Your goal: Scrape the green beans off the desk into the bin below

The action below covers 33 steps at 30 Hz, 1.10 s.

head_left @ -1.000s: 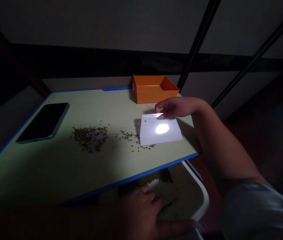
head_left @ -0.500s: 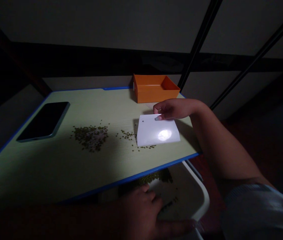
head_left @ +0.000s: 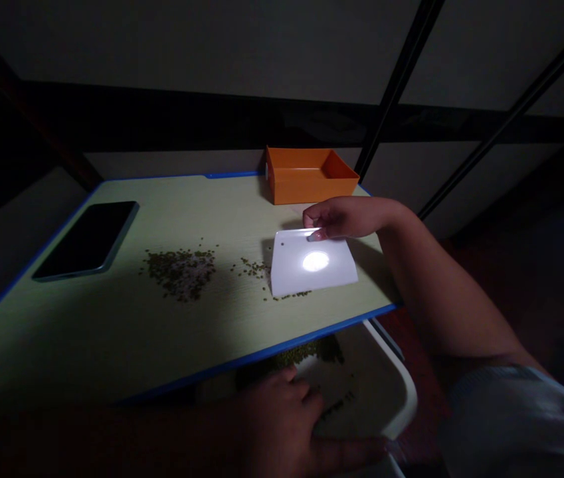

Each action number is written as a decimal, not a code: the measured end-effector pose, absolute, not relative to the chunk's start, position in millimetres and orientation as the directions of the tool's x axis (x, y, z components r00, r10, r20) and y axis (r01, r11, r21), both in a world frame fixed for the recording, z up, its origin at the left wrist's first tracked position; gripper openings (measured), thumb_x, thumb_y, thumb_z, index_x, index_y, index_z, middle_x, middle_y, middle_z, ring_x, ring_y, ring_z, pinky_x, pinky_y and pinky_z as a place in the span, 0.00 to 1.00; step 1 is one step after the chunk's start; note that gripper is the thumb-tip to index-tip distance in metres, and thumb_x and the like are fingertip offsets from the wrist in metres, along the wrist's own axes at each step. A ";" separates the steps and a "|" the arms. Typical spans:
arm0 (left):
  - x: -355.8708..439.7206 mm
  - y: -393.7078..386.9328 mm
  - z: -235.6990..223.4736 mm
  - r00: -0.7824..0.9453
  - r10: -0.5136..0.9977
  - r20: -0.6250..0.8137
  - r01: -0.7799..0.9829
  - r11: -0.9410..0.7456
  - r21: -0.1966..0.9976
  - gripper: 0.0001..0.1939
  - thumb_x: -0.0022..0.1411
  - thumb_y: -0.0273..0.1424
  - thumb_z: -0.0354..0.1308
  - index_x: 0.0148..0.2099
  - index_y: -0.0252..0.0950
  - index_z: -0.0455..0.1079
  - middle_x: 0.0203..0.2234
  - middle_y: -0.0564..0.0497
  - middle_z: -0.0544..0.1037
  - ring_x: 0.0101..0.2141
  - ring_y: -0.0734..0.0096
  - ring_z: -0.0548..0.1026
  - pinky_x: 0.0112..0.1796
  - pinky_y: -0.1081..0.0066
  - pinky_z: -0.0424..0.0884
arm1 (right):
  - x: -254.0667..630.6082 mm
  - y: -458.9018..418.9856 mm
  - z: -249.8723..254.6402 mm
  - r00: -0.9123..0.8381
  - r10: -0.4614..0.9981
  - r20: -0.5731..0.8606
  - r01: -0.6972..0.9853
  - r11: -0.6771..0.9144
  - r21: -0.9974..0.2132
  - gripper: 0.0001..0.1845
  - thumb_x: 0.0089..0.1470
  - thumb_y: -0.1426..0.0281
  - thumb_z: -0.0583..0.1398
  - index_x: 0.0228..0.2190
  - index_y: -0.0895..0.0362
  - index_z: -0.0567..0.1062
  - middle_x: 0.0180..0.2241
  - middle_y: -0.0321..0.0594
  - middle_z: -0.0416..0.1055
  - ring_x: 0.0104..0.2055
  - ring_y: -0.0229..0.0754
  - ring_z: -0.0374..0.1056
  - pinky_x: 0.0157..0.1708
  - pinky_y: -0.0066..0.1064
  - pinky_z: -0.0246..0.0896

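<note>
My right hand (head_left: 339,218) pinches the top edge of a white plastic scraper (head_left: 291,265), thumb on its near face. The scraper stands tilted on the pale tabletop, its lower edge among scattered small green beans (head_left: 254,268), probably mung beans; some are hidden behind it. A larger patch of beans (head_left: 182,272) lies to the left, mixed with whitish bits. Low in the view and dim, my left hand (head_left: 286,421) is at the near side of a white tub (head_left: 408,392), fingers curled over it and thumb stretched along its rim. More beans (head_left: 311,350) lie inside the tub.
An orange open box (head_left: 314,192) stands at the table's back right. A dark phone (head_left: 90,239) lies at the left. Blue edging (head_left: 282,348) runs along the table (head_left: 202,209), whose front edge overhangs the tub. Dark-framed pale panels (head_left: 212,46) rise behind.
The scraper has shifted slightly left and towards me, and its tilt has changed a little, moving the bright reflection left. My left hand stays in place.
</note>
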<state>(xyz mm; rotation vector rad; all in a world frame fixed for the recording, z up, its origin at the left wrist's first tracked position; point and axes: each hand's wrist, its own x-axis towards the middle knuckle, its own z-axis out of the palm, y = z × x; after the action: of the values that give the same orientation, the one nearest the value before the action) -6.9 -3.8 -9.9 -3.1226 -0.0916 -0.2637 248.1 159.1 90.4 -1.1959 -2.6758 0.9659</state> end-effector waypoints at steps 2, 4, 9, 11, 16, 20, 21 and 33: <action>-6.4 -3.3 -9.4 0.987 0.046 0.155 0.048 -0.999 -0.006 0.28 0.72 0.42 0.49 0.70 0.60 0.48 0.37 0.51 0.79 0.30 0.65 0.77 0.36 0.63 0.75 | 249.7 159.4 90.4 -0.685 0.706 -0.182 0.654 0.484 -0.582 0.09 0.58 0.65 0.58 0.31 0.58 0.66 0.26 0.32 0.59 0.28 0.34 0.55 0.28 0.27 0.52; -6.9 -2.9 -9.5 0.989 0.041 0.145 0.044 -0.999 -0.016 0.29 0.72 0.41 0.49 0.71 0.58 0.46 0.37 0.50 0.79 0.31 0.64 0.77 0.35 0.63 0.74 | 251.3 159.8 90.5 -0.672 0.718 -0.179 0.656 0.466 -0.594 0.09 0.59 0.64 0.58 0.31 0.57 0.66 0.26 0.32 0.59 0.28 0.34 0.55 0.27 0.27 0.52; -8.2 -2.9 -11.6 0.985 0.039 0.167 0.044 -0.999 -0.027 0.33 0.71 0.42 0.50 0.72 0.56 0.42 0.36 0.50 0.79 0.32 0.63 0.77 0.35 0.64 0.73 | 251.3 159.7 91.2 -0.674 0.711 -0.199 0.662 0.463 -0.589 0.08 0.57 0.66 0.59 0.31 0.58 0.67 0.27 0.33 0.61 0.29 0.34 0.56 0.29 0.27 0.52; -8.6 -3.3 -13.2 0.982 0.057 0.182 0.058 -0.998 -0.001 0.30 0.72 0.44 0.49 0.72 0.58 0.45 0.37 0.51 0.79 0.32 0.63 0.77 0.36 0.64 0.72 | 249.6 158.8 91.6 -0.675 0.707 -0.208 0.665 0.462 -0.587 0.08 0.57 0.66 0.59 0.31 0.58 0.67 0.27 0.34 0.62 0.29 0.34 0.57 0.29 0.28 0.52; -9.4 -2.6 -18.1 0.983 0.047 0.180 0.046 -0.999 0.010 0.33 0.71 0.43 0.49 0.73 0.55 0.43 0.36 0.51 0.78 0.32 0.63 0.75 0.37 0.64 0.71 | 245.3 155.8 91.7 -0.687 0.698 -0.204 0.659 0.479 -0.581 0.10 0.58 0.63 0.59 0.31 0.58 0.67 0.27 0.33 0.62 0.29 0.34 0.57 0.30 0.27 0.53; -9.1 -2.2 -19.0 0.987 0.017 0.162 0.016 -1.000 0.006 0.35 0.70 0.44 0.49 0.73 0.53 0.40 0.35 0.49 0.77 0.31 0.62 0.74 0.37 0.63 0.71 | 243.1 155.4 90.9 -0.671 0.718 -0.187 0.671 0.480 -0.564 0.12 0.57 0.62 0.59 0.31 0.58 0.67 0.26 0.33 0.61 0.28 0.34 0.56 0.29 0.28 0.52; -9.0 -2.7 -18.9 0.987 0.027 0.157 0.026 -1.000 0.006 0.35 0.70 0.45 0.50 0.73 0.54 0.40 0.35 0.50 0.77 0.31 0.62 0.74 0.37 0.63 0.71 | 242.9 155.6 90.8 -0.664 0.724 -0.188 0.678 0.476 -0.561 0.11 0.57 0.62 0.59 0.31 0.58 0.67 0.26 0.33 0.61 0.28 0.34 0.56 0.28 0.28 0.52; -7.8 -3.8 -17.6 0.984 0.075 0.162 0.074 -0.997 0.009 0.33 0.70 0.48 0.49 0.72 0.59 0.43 0.36 0.52 0.76 0.33 0.63 0.74 0.35 0.65 0.69 | 237.5 153.5 92.2 -0.604 0.778 -0.173 0.715 0.433 -0.549 0.10 0.57 0.64 0.60 0.32 0.58 0.68 0.26 0.33 0.62 0.27 0.34 0.56 0.28 0.28 0.51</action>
<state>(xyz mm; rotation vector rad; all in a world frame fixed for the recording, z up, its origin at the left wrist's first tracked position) -7.8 -3.8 -17.6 -3.1318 -0.1179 -0.2556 237.5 153.5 92.2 -1.3426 -2.5685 0.9027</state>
